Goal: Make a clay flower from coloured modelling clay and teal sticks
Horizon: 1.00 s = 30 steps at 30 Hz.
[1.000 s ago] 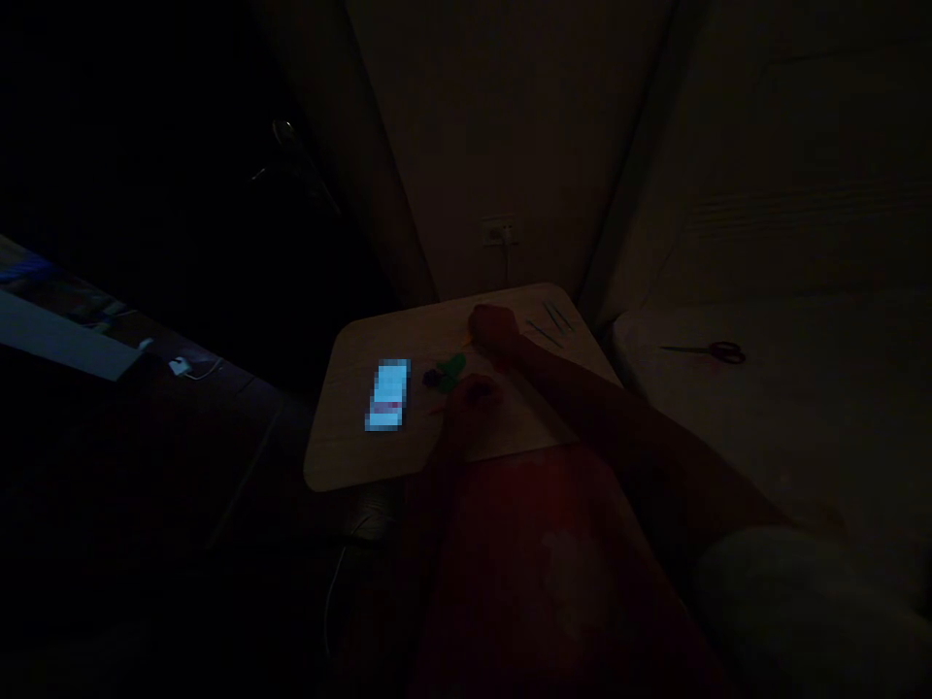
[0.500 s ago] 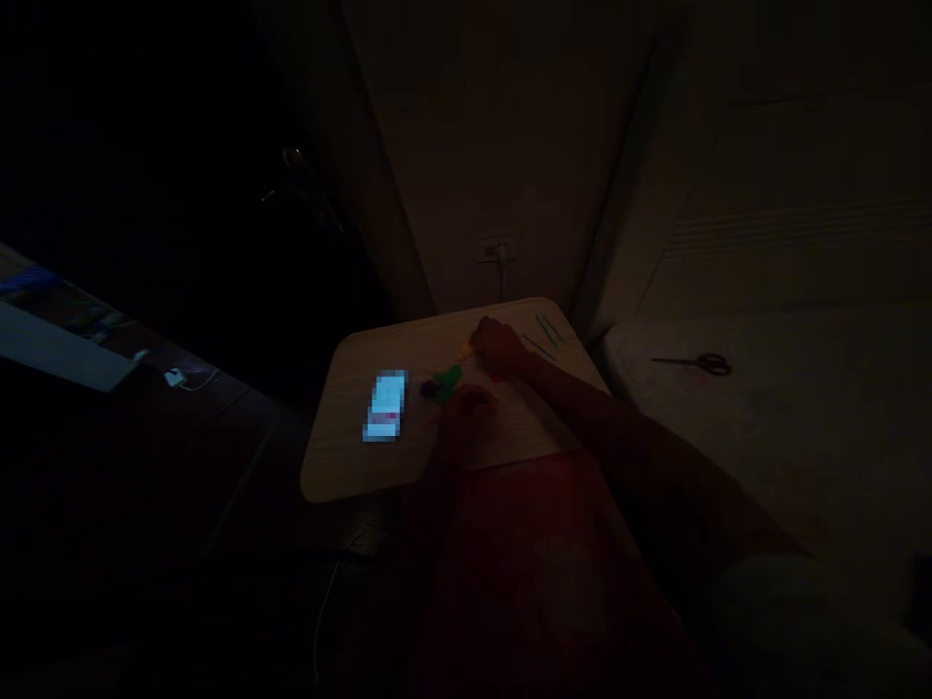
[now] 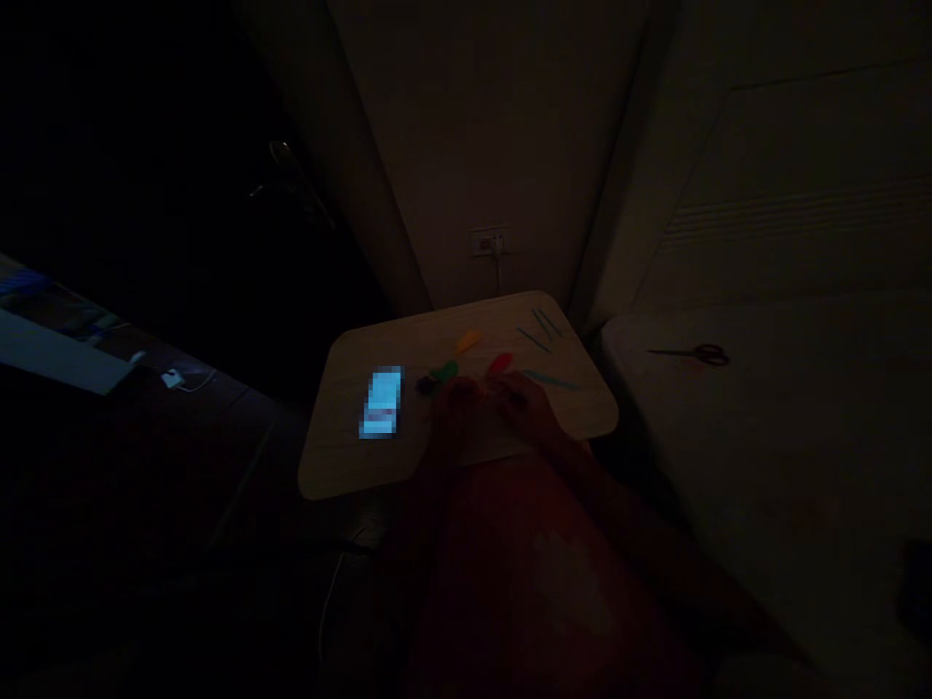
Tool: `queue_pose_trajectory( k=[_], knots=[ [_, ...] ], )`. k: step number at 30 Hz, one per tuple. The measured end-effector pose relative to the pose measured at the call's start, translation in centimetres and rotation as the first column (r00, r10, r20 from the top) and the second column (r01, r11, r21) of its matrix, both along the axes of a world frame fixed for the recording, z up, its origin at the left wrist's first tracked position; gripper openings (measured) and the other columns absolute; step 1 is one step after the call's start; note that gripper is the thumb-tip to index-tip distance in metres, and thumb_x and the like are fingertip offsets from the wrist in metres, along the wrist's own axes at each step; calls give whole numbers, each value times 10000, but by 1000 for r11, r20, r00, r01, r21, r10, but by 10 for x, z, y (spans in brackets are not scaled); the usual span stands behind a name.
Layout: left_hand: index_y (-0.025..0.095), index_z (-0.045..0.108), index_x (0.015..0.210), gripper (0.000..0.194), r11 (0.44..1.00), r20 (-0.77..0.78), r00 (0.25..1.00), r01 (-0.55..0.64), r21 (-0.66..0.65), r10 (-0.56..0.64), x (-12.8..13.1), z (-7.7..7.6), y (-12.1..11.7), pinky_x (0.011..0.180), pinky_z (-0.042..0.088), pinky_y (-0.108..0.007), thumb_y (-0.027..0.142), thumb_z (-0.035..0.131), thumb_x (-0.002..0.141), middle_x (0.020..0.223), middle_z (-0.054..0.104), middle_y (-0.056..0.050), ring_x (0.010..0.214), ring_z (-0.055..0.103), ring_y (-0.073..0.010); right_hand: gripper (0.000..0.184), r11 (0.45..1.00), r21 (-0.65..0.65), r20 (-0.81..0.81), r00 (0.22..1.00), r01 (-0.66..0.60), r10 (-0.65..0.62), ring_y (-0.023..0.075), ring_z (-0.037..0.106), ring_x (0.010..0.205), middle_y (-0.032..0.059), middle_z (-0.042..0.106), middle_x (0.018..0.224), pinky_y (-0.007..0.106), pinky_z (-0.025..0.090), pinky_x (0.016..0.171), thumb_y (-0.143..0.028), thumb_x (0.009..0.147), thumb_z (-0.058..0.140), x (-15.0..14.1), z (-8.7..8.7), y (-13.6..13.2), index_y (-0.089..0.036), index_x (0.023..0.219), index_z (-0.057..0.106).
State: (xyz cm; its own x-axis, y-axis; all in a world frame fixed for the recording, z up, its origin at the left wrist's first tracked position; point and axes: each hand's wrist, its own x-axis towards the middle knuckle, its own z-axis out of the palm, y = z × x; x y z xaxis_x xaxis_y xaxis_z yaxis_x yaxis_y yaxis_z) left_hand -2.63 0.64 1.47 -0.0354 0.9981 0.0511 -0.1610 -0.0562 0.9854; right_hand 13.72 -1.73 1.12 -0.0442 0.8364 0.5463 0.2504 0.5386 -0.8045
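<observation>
The room is very dark. Both my hands rest close together over the near edge of a small wooden table [image 3: 349, 456]. My left hand [image 3: 455, 403] and my right hand [image 3: 525, 406] almost touch; their fingers are too dim to make out. Just beyond them lie small coloured pieces: an orange one [image 3: 467, 341], a green one [image 3: 444, 371], a red one [image 3: 499, 364] and a dark purple one [image 3: 425, 384]. A lit phone [image 3: 382, 403] lies left of my left hand. Thin green sticks [image 3: 540, 328] lie at the table's far right.
Scissors [image 3: 699, 353] lie on the pale bed surface to the right. A wall socket [image 3: 488, 239] with a cable sits behind the table. At the far left, a charger [image 3: 172, 379] and a pale board [image 3: 58, 354] rest on a dark surface.
My right hand has drawn back from the far side of the table to the near edge, beside my left hand. The orange and red pieces now show uncovered.
</observation>
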Motion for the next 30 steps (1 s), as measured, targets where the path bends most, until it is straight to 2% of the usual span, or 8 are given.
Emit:
queue_pose_trajectory(
  k=[4,6,12,16,18,23,27,30],
  knots=[
    [168,677,838,355,999,108,994,0,-37,4,-1,-1,0,687,516,-245,306,892,591,817,706,-15,736,642,-128,406,994,15,96,990,-108,107,206,611,931,86,659,1082,349,514,829,-247,935,551,0,-2,-2,-247,1323,674],
    [167,673,834,359,998,139,990,-5,-55,13,-1,0,0,688,515,-240,291,896,581,814,708,-16,737,644,-124,411,992,17,138,983,-124,120,207,608,937,87,649,1081,345,519,827,-225,933,541,-1,-2,-1,-246,1320,677],
    [174,636,787,386,993,191,979,-47,-104,67,-1,3,2,639,495,-221,279,915,543,747,675,9,675,623,-106,420,996,2,339,937,-86,80,242,598,1107,115,617,1201,384,512,964,-150,918,521,-4,-2,-8,-227,1302,672],
    [179,607,778,393,994,197,978,-48,-99,67,-1,2,2,634,481,-217,287,914,556,715,642,28,661,612,-98,431,999,-28,440,898,-19,29,242,609,1103,111,606,1259,375,532,947,-147,919,526,-6,1,-12,-240,1321,652],
    [180,613,786,383,994,192,979,-48,-98,66,-2,0,2,637,478,-215,280,905,558,731,646,25,675,614,-101,459,1000,-21,446,895,-9,17,245,607,1116,115,596,1282,375,541,935,-152,928,518,-6,3,-14,-247,1365,622],
    [177,627,773,351,994,112,990,-73,-84,82,-3,-4,5,642,474,-206,242,883,542,753,655,20,691,601,-100,645,999,8,376,926,-46,39,250,585,1164,123,573,1316,401,532,974,-152,932,513,-5,4,-14,-275,1556,409],
    [178,616,771,345,996,111,991,-63,-58,69,-3,-6,5,672,493,-221,261,874,558,759,653,17,707,612,-108,573,995,18,343,936,-96,84,231,593,1134,105,599,1231,387,519,983,-132,929,503,-4,-3,-10,-278,1482,524],
    [179,616,789,340,998,85,995,-42,-46,45,-3,-5,3,680,502,-224,269,864,574,773,655,15,718,616,-112,494,996,22,287,955,-82,72,239,594,1126,109,615,1212,397,510,980,-179,931,552,-3,-5,-7,-266,1416,588]
  ],
)
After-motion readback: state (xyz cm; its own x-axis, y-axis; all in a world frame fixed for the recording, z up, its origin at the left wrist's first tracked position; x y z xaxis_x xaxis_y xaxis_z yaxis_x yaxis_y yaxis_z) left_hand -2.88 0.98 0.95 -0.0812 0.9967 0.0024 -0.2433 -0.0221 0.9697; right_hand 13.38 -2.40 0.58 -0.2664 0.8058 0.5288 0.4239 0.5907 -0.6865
